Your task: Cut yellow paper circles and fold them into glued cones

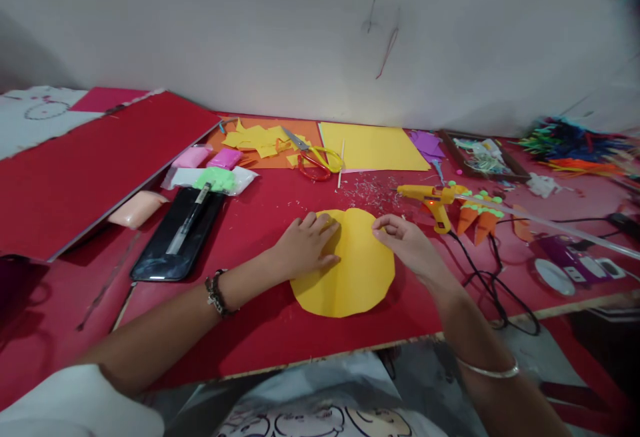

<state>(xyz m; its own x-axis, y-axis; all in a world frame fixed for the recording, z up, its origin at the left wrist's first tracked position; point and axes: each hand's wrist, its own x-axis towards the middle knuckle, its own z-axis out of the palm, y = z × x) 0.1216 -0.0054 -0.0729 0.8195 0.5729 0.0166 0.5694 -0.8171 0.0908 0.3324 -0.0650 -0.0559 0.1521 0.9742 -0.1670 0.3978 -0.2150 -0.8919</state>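
A rounded yellow paper cutout (357, 270) lies near the table's front edge, with a crease down its middle and a notch at the top. My left hand (310, 243) rests flat on its left side, fingers spread. At the upper right edge, my right hand (400, 240) pinches the paper between thumb and fingers. Behind the cutout are scissors (320, 162) with one red and one yellow handle, blades open. To the right, a yellow glue gun (433, 203) with a lit orange light lies beside orange carrot-shaped pieces (477, 213) with green tops.
At left, a black phone (150, 257) carries a pen (187, 220), near packets of soft clay (137, 209). A red board (100, 163) slants behind. Yellow sheets (373, 147), yellow scraps (260, 138) and a tray (485, 157) line the wall. Black cable (493, 277) loops at right.
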